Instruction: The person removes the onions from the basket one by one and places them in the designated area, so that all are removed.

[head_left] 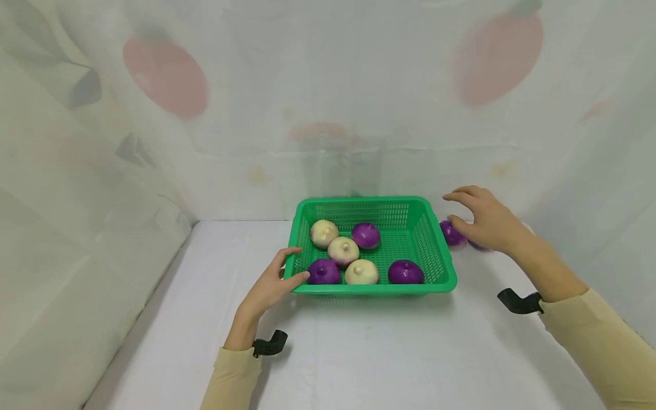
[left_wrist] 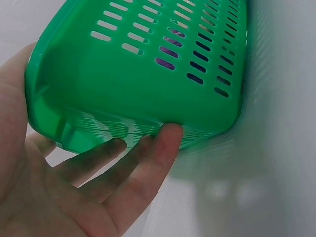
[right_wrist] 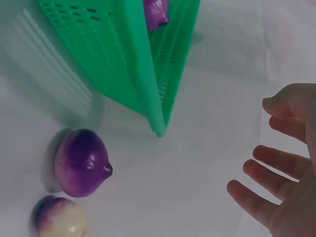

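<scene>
My left hand (head_left: 269, 287) grips the left end of a green plastic basket (head_left: 359, 288), its thumb over the rim. In the left wrist view its fingers (left_wrist: 143, 177) lie against the perforated outer wall. Inside the basket sit several shiny, turnip-like vegetables, some showing a purple side (head_left: 406, 273), others a cream side (head_left: 361, 273). My right hand (head_left: 487, 219) hangs right of the basket, fingers spread and holding nothing. Near it on the table are a purple turnip-like vegetable (right_wrist: 82, 163) and a cream-and-purple one (right_wrist: 61, 219), partly cut off in the right wrist view.
A white cloth covers the table (head_left: 348, 353). Pale printed sheets (head_left: 328, 85) stand behind and at both sides, close to the basket's back. Each wrist wears a black mount (head_left: 270, 344).
</scene>
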Tool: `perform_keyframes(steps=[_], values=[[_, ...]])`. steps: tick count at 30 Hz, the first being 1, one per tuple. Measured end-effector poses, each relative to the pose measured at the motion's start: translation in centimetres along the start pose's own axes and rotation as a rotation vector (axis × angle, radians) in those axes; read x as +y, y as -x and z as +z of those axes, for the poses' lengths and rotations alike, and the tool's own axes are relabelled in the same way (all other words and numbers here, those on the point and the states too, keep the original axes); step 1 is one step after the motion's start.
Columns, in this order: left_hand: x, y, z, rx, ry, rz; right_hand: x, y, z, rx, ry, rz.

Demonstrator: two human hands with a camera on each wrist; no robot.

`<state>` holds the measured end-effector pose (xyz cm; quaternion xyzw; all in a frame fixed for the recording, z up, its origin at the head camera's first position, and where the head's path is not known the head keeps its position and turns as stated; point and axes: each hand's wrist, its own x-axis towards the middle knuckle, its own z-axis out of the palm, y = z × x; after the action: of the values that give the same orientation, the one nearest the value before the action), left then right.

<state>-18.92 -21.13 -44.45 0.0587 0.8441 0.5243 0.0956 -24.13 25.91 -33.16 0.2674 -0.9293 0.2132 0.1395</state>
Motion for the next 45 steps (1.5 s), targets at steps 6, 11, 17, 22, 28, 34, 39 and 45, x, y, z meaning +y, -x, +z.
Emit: perform_keyframes(steps=[6, 11, 17, 22, 28, 34, 39, 45], values=[[-0.2, -0.1, -0.1, 0.005, -0.005, -0.001, -1.5, -0.2, 0.8, -0.010, -0.010, -0.042], [-0.2, -0.1, 0.0, 0.001, -0.003, 0.000, -2.7, -0.4, 1.4, -0.020, 0.008, -0.107], [-0.2, 0.0, -0.1, 0.001, -0.002, 0.005, -4.1, -1.0, 2.2, -0.087, 0.022, -0.143], [-0.1, 0.1, -0.1, 0.005, 0.007, -0.002, -5.2, -1.5, 3.1, -0.124, 0.018, -0.162], [-0.1, 0.0, -0.1, 0.003, 0.015, -0.001, -6.0, -1.6, 3.9, -0.185, 0.008, -0.174], [-0.1, -0.1, -0.1, -0.004, 0.013, 0.001, -6.6, -1.3, 4.7, -0.246, -0.033, -0.148], [-0.1, -0.1, -0.1, 0.000, 0.010, 0.002, -7.0, -1.3, 5.7, -0.290, -0.024, -0.176], [-0.4, -0.2, -0.1, -0.009, 0.018, 0.003, -7.5, -1.5, 6.7, -0.320, -0.006, -0.228]])
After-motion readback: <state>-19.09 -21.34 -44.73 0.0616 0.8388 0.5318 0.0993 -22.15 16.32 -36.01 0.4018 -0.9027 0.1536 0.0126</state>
